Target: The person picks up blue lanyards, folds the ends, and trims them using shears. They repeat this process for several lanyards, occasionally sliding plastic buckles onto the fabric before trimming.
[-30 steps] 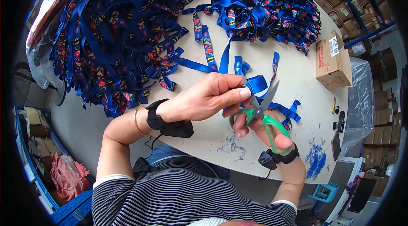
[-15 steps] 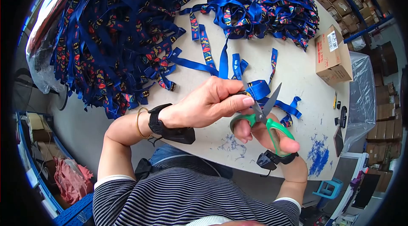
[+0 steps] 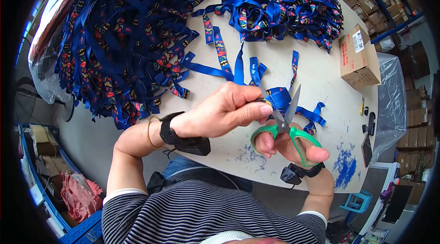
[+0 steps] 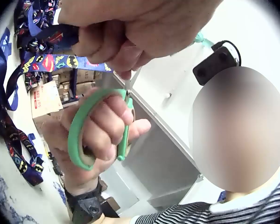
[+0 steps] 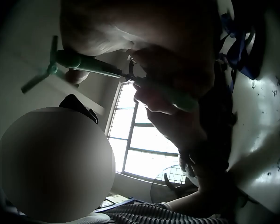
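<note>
My left hand [image 3: 231,110] pinches a blue printed ribbon strap [image 3: 279,97] between thumb and fingers, its end looping out past the fingertips. In the left wrist view the strap [image 4: 51,63] shows red and yellow emblems on its face. Green-handled scissors [image 3: 285,129] sit in my right hand [image 3: 286,146], thumb through one loop and fingers through the other. Their blades are spread, pointing away from me, with the near blade right beside the strap at my left fingertips. The right wrist view is dark, with the scissors' green handle [image 5: 93,64] visible under the hand.
A large heap of printed blue straps [image 3: 123,37] hangs over the table's left side; a second heap [image 3: 284,8] lies at the back. Loose straps [image 3: 220,49] lie between. A cardboard box [image 3: 358,58] stands at right, near blue thread scraps [image 3: 344,166] on the white table [image 3: 220,152].
The scissors and right hand have shifted slightly right and down, and the blades have narrowed a little since half a second ago. The left hand keeps its pinch on the strap.
</note>
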The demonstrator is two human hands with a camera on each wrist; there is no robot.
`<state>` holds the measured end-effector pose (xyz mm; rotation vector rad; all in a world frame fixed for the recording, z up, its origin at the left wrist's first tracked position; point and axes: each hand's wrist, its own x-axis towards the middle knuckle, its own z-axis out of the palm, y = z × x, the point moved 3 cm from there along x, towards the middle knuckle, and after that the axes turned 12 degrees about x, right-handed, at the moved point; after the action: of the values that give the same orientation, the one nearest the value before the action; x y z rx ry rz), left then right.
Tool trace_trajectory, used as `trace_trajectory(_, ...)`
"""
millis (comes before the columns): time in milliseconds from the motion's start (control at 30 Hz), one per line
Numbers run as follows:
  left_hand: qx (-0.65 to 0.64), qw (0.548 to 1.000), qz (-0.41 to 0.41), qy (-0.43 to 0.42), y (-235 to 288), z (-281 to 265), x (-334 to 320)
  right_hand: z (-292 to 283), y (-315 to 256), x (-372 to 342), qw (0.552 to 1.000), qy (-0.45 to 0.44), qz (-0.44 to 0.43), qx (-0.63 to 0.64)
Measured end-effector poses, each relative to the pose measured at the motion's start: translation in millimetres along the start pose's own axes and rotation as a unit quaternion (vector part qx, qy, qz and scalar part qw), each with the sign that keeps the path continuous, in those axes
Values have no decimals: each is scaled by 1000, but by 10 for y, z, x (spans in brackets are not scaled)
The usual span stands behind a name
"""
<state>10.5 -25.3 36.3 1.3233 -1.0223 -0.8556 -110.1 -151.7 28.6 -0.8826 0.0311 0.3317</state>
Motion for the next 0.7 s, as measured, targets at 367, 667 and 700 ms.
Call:
trace_trajectory(367, 14, 998, -36, -44, 3, -71, 51, -160, 4, -48, 999, -31, 5, -12)
trace_trajectory(667, -56, 998, -19, 22, -78, -3, 56, -213, -16, 3, 996, -61, 42, -57)
trace_trajectory(700, -46, 999, -12, 23, -66, 9, 51, -188, -6, 8, 995, -61, 42, -61)
